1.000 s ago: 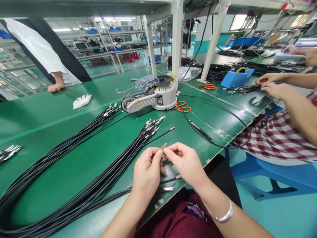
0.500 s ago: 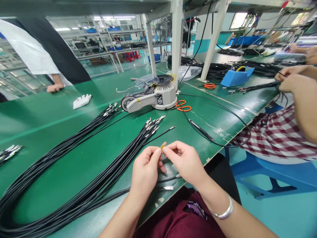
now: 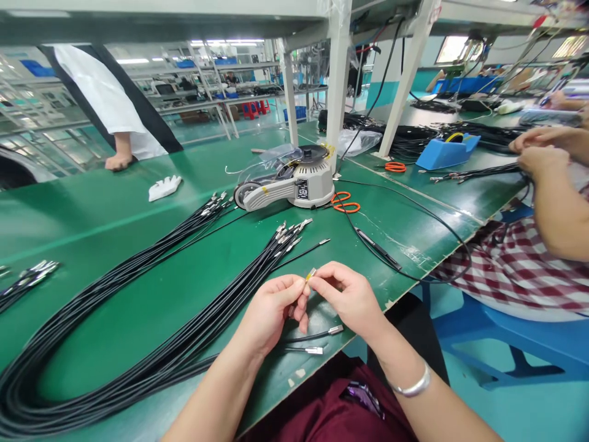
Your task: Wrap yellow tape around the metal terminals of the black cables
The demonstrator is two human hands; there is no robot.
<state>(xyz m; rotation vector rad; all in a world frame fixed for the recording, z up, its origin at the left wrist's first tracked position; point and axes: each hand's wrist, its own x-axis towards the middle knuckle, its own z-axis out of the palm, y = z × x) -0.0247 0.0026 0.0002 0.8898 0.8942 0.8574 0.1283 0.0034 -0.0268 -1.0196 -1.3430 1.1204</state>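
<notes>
Both of my hands meet above the front edge of the green table. My left hand (image 3: pixel 278 307) pinches a small silver cable connector (image 3: pixel 313 272) with a bit of yellow tape at its base. Thumb and forefinger of my right hand (image 3: pixel 347 298) are closed on the same connector from the right. Fingers hide most of the piece. Below the hands lie two black cable ends with metal plugs, one plug (image 3: pixel 335 330) slightly above the other plug (image 3: pixel 314 350). A long bundle of black cables (image 3: pixel 216 316) with silver ends curves across the table on the left.
Beyond the hands stands a round tape dispenser (image 3: pixel 313 184), beside orange-handled scissors (image 3: pixel 346 205). A slim black tool (image 3: pixel 380 248) and a white glove (image 3: pixel 164 188) lie on the table (image 3: pixel 151 288). At right, a co-worker's hands (image 3: pixel 543 153) hold cables near a blue tape holder (image 3: pixel 446 151).
The view has shifted slightly, so the scene sits further right. My left fingers have changed their grip around the connector, and its silver tip shows more plainly.
</notes>
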